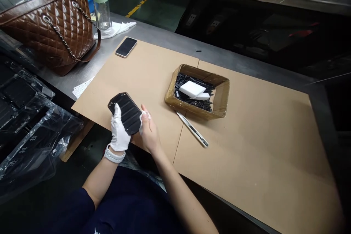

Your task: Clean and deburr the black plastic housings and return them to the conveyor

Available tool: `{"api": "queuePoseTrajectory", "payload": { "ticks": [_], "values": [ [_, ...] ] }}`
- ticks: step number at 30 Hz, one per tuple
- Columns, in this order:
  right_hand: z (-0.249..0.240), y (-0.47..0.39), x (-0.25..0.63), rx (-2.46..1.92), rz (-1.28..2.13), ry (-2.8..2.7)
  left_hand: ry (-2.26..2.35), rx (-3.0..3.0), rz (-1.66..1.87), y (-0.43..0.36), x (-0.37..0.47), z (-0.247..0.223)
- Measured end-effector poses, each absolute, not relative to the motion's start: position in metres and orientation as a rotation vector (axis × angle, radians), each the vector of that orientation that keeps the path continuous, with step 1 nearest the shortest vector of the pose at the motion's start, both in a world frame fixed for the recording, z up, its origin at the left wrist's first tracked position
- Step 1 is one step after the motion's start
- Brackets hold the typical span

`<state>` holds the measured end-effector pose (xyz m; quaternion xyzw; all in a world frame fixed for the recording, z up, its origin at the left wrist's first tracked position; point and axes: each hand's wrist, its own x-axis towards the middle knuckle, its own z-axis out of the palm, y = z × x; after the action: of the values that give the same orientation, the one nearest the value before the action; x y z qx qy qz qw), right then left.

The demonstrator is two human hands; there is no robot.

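Note:
My left hand (120, 131), in a white glove, is closed on a black ribbed plastic part (126, 111), its thumb lying over the part's face. The part is tilted up above the near edge of the cardboard sheet (246, 142). At the part's right edge, my bare right hand (149, 131) pinches a small white cloth (142, 119) against it. Right of my hands, a silver cutter knife (192, 129) lies beside a cardboard box (201, 114) that holds black pieces (192, 79) and white foam blocks (192, 89).
A phone (126, 47) lies at the sheet's far left corner. Behind it stand a brown quilted bag (55, 25) and a bottle with a green lid (101, 5) near a white cloth (117, 29). Plastic-wrapped black parts (22, 91) are at the left.

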<state>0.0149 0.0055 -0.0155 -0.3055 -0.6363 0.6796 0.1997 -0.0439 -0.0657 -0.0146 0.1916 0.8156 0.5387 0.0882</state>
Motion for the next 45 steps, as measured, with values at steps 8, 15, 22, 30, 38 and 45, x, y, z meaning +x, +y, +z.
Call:
{"api": "queuePoseTrajectory", "payload": {
  "ticks": [8, 15, 22, 30, 38, 45],
  "values": [
    [-0.015, -0.016, 0.012, -1.053, 2.01, -1.259, 2.525, 0.479, 1.585, -0.047, -0.01, -0.037],
    [-0.004, 0.014, -0.002, -0.996, 2.055, -0.999, 2.284, 0.37, 1.851, -0.057, -0.018, -0.028],
    [0.026, 0.114, -0.056, -0.547, 1.539, -1.889, 2.316, 0.369, 1.635, -0.086, -0.047, -0.008],
    [-0.001, 0.245, -0.008, -0.955, 0.846, -2.406, 1.966, 0.324, 1.645, -0.081, -0.047, -0.005],
    [0.013, 0.172, 0.048, -0.71, 0.857, -2.178, 2.138, 0.829, 1.426, -0.067, -0.03, 0.004],
    [0.029, 0.067, 0.053, -0.332, 1.121, -2.28, 2.204, 0.95, 1.319, -0.059, -0.027, 0.007]
  ]
}}
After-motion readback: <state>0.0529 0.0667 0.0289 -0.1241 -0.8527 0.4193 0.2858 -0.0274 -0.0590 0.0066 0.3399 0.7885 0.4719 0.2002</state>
